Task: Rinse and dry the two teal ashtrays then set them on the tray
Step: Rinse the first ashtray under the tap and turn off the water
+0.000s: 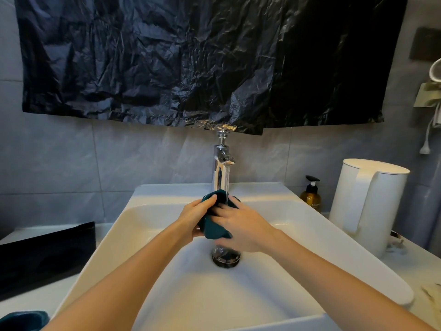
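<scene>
A teal ashtray (213,227) is held tilted over the white sink (152,211), under water running from the chrome tap (222,161). My left hand (194,217) grips its left edge. My right hand (241,225) lies over its right side and front, fingers blurred against it. A second teal ashtray (22,320) sits at the bottom left corner, partly cut off by the frame. A black tray (45,254) lies on the counter left of the sink.
The sink drain (225,258) is below my hands. A white kettle (367,204) and an amber pump bottle (311,194) stand at the right. Black plastic sheeting (191,60) covers the wall above the tap.
</scene>
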Available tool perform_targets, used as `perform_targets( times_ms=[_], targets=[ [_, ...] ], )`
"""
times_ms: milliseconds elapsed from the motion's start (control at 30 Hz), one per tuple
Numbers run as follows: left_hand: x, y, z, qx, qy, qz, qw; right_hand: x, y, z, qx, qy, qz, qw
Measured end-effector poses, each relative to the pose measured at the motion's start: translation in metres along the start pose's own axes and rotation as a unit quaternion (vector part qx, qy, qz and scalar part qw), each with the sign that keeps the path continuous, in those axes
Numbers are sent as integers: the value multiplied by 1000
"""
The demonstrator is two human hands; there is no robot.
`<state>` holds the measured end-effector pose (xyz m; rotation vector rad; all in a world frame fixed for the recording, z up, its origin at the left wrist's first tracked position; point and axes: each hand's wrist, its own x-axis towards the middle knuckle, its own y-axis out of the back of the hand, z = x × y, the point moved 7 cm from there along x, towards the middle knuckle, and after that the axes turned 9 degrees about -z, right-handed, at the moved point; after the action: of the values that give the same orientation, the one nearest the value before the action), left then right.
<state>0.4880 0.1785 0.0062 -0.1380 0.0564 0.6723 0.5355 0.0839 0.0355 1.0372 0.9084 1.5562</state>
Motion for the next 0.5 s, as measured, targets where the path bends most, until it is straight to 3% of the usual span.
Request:
perform_targets(
  times_ms=[167, 267, 400, 467, 500],
  targets=[
    [1, -1, 2, 18, -13, 13, 1000, -5, 5, -3, -85, -69, -9, 994],
    [1, 3, 1, 29, -16, 35, 999, -11, 2, -7, 91, -73, -45, 992],
    [-1, 6, 9, 35, -37, 43, 998, -13, 0, -1, 275, -66, -2, 959],
    [-2, 7, 13, 51, -51, 46, 996, -13, -2, 0, 271, -56, 6, 961],
    [-3, 8, 16, 65, -59, 51, 995, -13, -1, 5, 215, -52, 21, 975]
  ],
)
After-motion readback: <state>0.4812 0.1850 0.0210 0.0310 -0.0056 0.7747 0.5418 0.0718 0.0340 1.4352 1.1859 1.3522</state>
